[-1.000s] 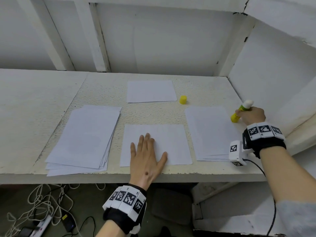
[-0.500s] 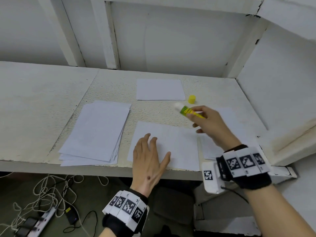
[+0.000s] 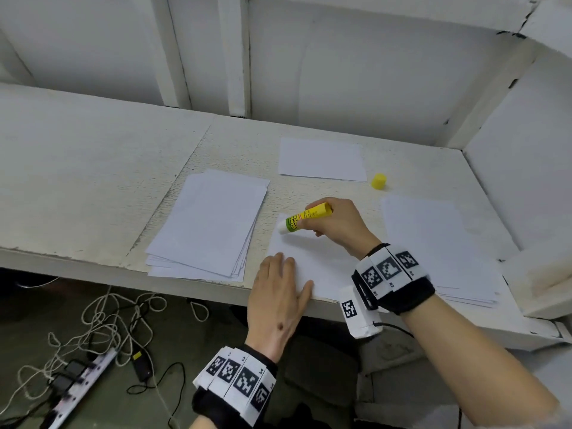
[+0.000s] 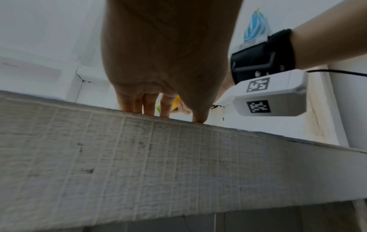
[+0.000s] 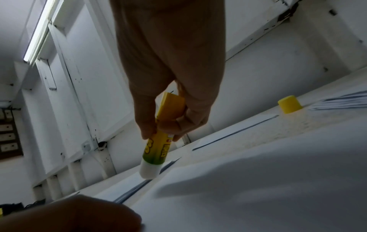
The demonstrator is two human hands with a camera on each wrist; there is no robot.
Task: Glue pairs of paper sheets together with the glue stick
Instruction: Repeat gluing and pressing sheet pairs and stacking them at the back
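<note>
A single white sheet [image 3: 322, 258] lies at the table's front edge. My left hand [image 3: 278, 286] presses flat on its near left part with straight fingers [image 4: 149, 105]. My right hand [image 3: 337, 224] grips the yellow-green glue stick [image 3: 305, 218], uncapped, its white tip at the sheet's far left corner. In the right wrist view the glue stick [image 5: 158, 144] points down and its tip touches the sheet [image 5: 258, 188]. The yellow cap [image 3: 379, 181] stands on the table behind the hand.
A thick paper stack [image 3: 210, 224] lies to the left, another stack [image 3: 439, 243] to the right, and one sheet [image 3: 322, 159] at the back. White walls close the table's back and right. Cables and a power strip [image 3: 77, 385] lie on the floor.
My right hand carried the glue stick from the far right across to the middle sheet and lowered its tip to the far left corner. The left hand stayed flat on the sheet.
</note>
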